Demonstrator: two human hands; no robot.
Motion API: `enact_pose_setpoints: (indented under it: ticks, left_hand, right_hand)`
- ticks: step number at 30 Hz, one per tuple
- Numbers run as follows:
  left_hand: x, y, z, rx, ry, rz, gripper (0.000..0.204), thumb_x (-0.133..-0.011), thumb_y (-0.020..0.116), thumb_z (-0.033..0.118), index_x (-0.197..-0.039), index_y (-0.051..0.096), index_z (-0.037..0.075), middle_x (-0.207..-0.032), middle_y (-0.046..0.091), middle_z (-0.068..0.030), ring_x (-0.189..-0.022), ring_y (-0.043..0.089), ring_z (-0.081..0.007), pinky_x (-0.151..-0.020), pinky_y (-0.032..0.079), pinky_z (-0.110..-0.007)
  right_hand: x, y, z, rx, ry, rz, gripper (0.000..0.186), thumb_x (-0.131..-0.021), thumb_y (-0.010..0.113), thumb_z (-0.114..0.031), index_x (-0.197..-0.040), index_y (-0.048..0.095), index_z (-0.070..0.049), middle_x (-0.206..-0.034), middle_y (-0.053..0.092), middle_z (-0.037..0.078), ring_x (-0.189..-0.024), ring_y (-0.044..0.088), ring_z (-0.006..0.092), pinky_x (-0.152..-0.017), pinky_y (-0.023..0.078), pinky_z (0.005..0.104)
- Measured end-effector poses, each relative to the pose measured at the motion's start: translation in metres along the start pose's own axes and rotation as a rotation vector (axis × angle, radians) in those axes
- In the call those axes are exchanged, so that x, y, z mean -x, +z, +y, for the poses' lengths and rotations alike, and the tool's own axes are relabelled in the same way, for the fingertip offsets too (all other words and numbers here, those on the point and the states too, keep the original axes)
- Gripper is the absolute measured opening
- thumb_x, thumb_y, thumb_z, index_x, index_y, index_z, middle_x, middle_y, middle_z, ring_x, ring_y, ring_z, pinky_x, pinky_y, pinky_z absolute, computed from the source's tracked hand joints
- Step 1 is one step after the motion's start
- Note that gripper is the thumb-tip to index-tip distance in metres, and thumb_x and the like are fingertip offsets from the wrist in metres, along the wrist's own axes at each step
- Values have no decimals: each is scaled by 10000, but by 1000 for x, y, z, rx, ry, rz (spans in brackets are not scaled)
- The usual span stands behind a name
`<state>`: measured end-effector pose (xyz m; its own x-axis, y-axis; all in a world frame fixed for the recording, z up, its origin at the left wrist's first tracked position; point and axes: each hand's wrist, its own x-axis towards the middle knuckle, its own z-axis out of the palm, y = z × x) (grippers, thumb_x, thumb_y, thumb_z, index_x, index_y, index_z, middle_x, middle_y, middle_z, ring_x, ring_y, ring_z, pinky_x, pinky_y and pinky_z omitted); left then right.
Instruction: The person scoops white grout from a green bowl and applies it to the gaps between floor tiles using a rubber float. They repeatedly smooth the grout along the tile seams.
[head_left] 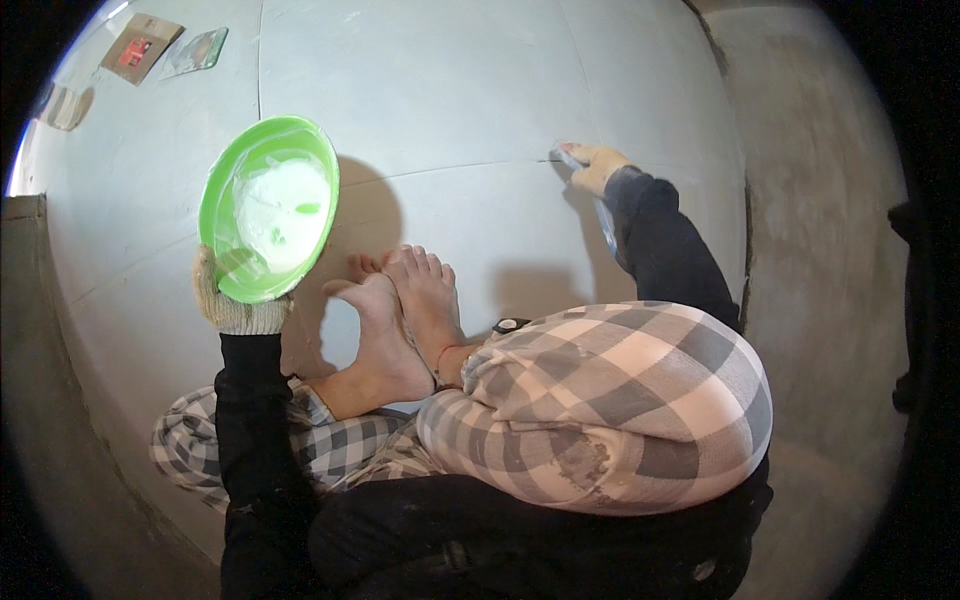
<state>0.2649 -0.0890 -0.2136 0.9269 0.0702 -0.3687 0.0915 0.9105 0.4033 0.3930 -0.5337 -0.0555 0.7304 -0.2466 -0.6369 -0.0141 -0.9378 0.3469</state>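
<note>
My left hand [238,300], in a knitted cream glove, is closed on a tilted green bowl [320,200] holding white paste [280,215], on the left. At the upper right, my right hand [595,165], in a cream glove, is closed on a small tool whose shape I cannot make out. Its end touches the pale tiled floor [450,120] at a thin seam running crosswise. A grey-blue strip shows below that hand, beside my sleeve, but I cannot tell what it is.
My bare feet [420,300] and bent legs in checked trousers [610,400] occupy the lower middle. A cardboard piece [130,50] and a green-edged packet [195,52] lie at the upper left. A grey concrete surface [820,250] borders the tiles on the right, another [40,350] the left.
</note>
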Motion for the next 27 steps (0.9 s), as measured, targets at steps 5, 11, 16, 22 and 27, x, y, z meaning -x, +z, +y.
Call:
enact_pose_setpoints:
  ticks: [5,11,16,22,27]
  left_hand:
    - [0,-5,0,29,7,73,776,-938,437,572,-1514,312,67,-1518,360,-228,-1342,431,-446,-1064,400,-659]
    - [3,0,1,31,1,92,694,-955,456,496,-1486,367,57,-1486,411,-214,-1323,463,-410,-1058,433,-607]
    - [2,2,3,38,44,125,661,-961,466,464,-1471,390,50,-1484,419,-197,-1311,477,-388,-1060,438,-582]
    - [1,1,5,130,56,60,638,-969,460,453,-1465,401,55,-1482,419,-197,-1305,485,-381,-1044,458,-575]
    - [6,9,2,47,-93,22,645,-954,530,391,-1469,364,40,-1442,443,-215,-1272,512,-384,-1009,504,-552]
  right_hand:
    - [27,25,-34,592,-732,620,362,-900,616,-229,-1256,632,-290,-1478,478,11,-1196,533,278,-1039,404,447]
    - [6,34,-45,561,-706,636,322,-907,598,-228,-1215,662,-297,-1500,461,-7,-1224,487,304,-1059,349,460]
    - [-5,18,-1,670,-437,469,260,-965,534,-261,-1181,677,-285,-1425,525,5,-1198,516,283,-1065,346,481]
    - [-13,13,42,560,-54,303,539,-894,620,-278,-1422,514,-255,-1466,490,-1,-1241,527,261,-1043,420,385]
    - [-15,19,64,-605,-204,43,782,-711,686,-288,-1458,486,-174,-1044,663,137,-893,621,244,-839,502,366]
